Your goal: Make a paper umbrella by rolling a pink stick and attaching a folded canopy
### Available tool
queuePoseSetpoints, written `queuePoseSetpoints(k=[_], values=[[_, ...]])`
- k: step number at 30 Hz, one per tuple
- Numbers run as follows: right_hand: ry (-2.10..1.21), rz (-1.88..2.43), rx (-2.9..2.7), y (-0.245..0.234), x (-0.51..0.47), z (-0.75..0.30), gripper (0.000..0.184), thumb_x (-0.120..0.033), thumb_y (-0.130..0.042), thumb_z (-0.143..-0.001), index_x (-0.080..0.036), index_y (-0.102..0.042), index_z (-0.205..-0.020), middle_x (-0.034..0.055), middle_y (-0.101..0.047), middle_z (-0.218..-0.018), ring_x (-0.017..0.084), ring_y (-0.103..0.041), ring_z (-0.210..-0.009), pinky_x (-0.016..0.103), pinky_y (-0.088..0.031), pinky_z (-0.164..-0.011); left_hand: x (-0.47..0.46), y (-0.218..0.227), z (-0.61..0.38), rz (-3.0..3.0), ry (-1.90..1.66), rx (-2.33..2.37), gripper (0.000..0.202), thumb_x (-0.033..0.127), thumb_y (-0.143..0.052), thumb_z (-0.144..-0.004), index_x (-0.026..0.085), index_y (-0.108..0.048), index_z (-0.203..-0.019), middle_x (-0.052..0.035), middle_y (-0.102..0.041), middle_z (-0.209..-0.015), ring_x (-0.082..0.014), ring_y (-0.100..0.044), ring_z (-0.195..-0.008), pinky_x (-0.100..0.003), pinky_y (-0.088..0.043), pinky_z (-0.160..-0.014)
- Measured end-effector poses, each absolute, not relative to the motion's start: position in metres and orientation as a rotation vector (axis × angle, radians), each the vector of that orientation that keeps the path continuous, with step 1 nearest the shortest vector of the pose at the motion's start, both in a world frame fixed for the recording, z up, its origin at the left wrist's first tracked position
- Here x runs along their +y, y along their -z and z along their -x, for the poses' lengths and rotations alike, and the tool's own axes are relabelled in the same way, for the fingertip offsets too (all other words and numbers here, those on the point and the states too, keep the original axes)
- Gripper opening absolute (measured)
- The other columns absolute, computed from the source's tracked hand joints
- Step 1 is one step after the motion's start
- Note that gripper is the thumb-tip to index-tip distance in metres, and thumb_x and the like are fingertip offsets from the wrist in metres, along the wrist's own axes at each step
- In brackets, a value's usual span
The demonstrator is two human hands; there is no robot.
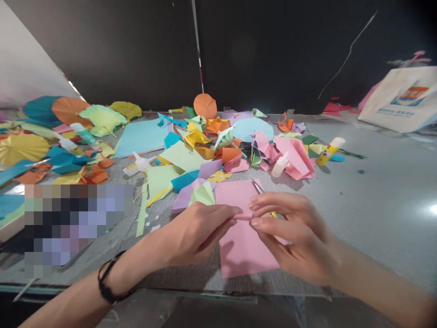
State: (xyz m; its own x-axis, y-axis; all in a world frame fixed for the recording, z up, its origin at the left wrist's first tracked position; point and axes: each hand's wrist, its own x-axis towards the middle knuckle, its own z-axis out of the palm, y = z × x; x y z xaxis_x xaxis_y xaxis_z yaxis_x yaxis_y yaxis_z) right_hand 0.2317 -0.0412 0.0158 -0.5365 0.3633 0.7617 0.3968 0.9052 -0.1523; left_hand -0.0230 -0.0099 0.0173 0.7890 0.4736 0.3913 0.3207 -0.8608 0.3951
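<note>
Between my two hands is a narrow folded strip of pink paper. My left hand, with a black band at the wrist, pinches its left end between thumb and fingers. The fingertips of my right hand close on its right end. Below lies a flat pink sheet of paper, partly covered by both hands. A pair of scissors shows its blade tips and a bit of yellow handle behind my right fingers; I cannot tell whether it lies on the sheet or rests in that hand.
Coloured paper scraps and folded pieces pile up beyond the hands. Among them are a small white glue bottle, a yellow glue stick and a light blue sheet. A white bag stands far right. A blurred-out patch covers the left.
</note>
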Motion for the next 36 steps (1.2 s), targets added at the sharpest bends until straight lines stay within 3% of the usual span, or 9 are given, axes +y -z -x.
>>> queuePoseSetpoints(k=[3,10,16,20,24,27,29,32,36], values=[[-0.108,0.592,-2.183,-0.021,-0.042,-0.229,0.044,0.005,-0.06,-0.094,-0.021,-0.057,-0.13,0.0132,-0.056,-0.138,0.023,-0.065,-0.125,0.035,-0.068,-0.093,-0.008,-0.015,0.024,-2.733,-0.641,0.621,0.033,0.006,-0.045,-0.099,0.015,-0.052,-0.13,-0.0071,-0.074,-0.098,-0.0176,-0.068,-0.076,-0.028,-0.047,-0.068],[-0.374,0.785,-2.119,-0.023,-0.034,-0.226,0.033,-0.001,-0.062,-0.092,-0.026,-0.058,-0.113,0.0109,-0.06,-0.125,0.031,-0.056,-0.135,0.052,-0.064,-0.1,-0.004,-0.014,0.02,-2.989,-0.527,0.657,0.021,0.004,-0.04,-0.097,0.013,-0.055,-0.108,-0.0047,-0.066,-0.08,-0.0174,-0.057,-0.059,-0.03,-0.038,-0.052],[-0.767,0.888,-1.85,-0.018,-0.031,-0.221,0.027,-0.006,-0.066,-0.089,-0.027,-0.061,-0.105,0.01,-0.057,-0.132,0.026,-0.067,-0.12,0.035,-0.07,-0.078,-0.01,-0.016,0.015,-3.274,-0.421,0.755,0.031,0.005,-0.039,-0.1,0.009,-0.048,-0.13,-0.0045,-0.066,-0.083,-0.0185,-0.06,-0.061,-0.03,-0.044,-0.05],[-1.024,0.896,-1.72,-0.018,-0.025,-0.226,0.021,-0.013,-0.074,-0.088,-0.025,-0.06,-0.097,0.0082,-0.063,-0.119,0.022,-0.071,-0.108,0.031,-0.069,-0.078,-0.015,-0.019,0.014,-3.385,-0.375,0.761,0.035,0.008,-0.038,-0.104,0.008,-0.044,-0.138,-0.0064,-0.067,-0.089,-0.0196,-0.065,-0.072,-0.03,-0.05,-0.058],[-1.256,0.921,-1.625,-0.023,-0.023,-0.229,0.021,-0.017,-0.077,-0.087,-0.024,-0.058,-0.095,0.0063,-0.065,-0.112,0.018,-0.072,-0.1,0.029,-0.068,-0.076,-0.012,-0.018,0.017,-3.387,-0.49,0.69,0.036,0.008,-0.037,-0.104,0.006,-0.045,-0.138,-0.0063,-0.067,-0.086,-0.02,-0.065,-0.069,-0.03,-0.05,-0.056],[-1.136,0.869,-1.652,-0.027,-0.025,-0.228,0.014,-0.018,-0.072,-0.091,-0.023,-0.061,-0.096,0.0063,-0.065,-0.11,0.018,-0.07,-0.103,0.031,-0.067,-0.082,-0.009,-0.014,0.021,-3.19,-0.613,0.649,0.039,0.004,-0.035,-0.101,0.008,-0.048,-0.138,-0.0065,-0.068,-0.086,-0.0178,-0.064,-0.066,-0.027,-0.05,-0.056],[-0.895,0.816,-1.721,-0.03,-0.027,-0.228,0.008,-0.015,-0.065,-0.096,-0.023,-0.063,-0.098,0.0066,-0.066,-0.107,0.019,-0.069,-0.106,0.034,-0.065,-0.087,-0.008,-0.015,0.024,-2.973,-0.709,0.641,0.04,0.005,-0.036,-0.102,0.011,-0.05,-0.139,-0.0095,-0.072,-0.096,-0.0171,-0.068,-0.074,-0.026,-0.053,-0.065],[-0.459,0.721,-1.91,-0.032,-0.027,-0.23,0.019,-0.009,-0.063,-0.096,-0.025,-0.065,-0.106,0.0058,-0.069,-0.103,0.02,-0.07,-0.1,0.036,-0.064,-0.086,-0.01,-0.023,0.028,-2.662,-0.732,0.652,0.034,0.013,-0.041,-0.107,0.018,-0.057,-0.137,-0.0087,-0.075,-0.11,-0.0161,-0.071,-0.087,-0.024,-0.054,-0.078],[-0.197,0.581,-2.152,-0.026,-0.029,-0.234,0.038,-0.011,-0.072,-0.094,-0.024,-0.061,-0.128,0.0079,-0.071,-0.115,0.021,-0.07,-0.106,0.037,-0.062,-0.091,-0.01,-0.037,0.031,-2.329,-0.581,0.565,0.032,0.026,-0.039,-0.111,0.019,-0.065,-0.13,-0.0013,-0.072,-0.084,-0.0125,-0.063,-0.07,-0.02,-0.048,-0.065]])
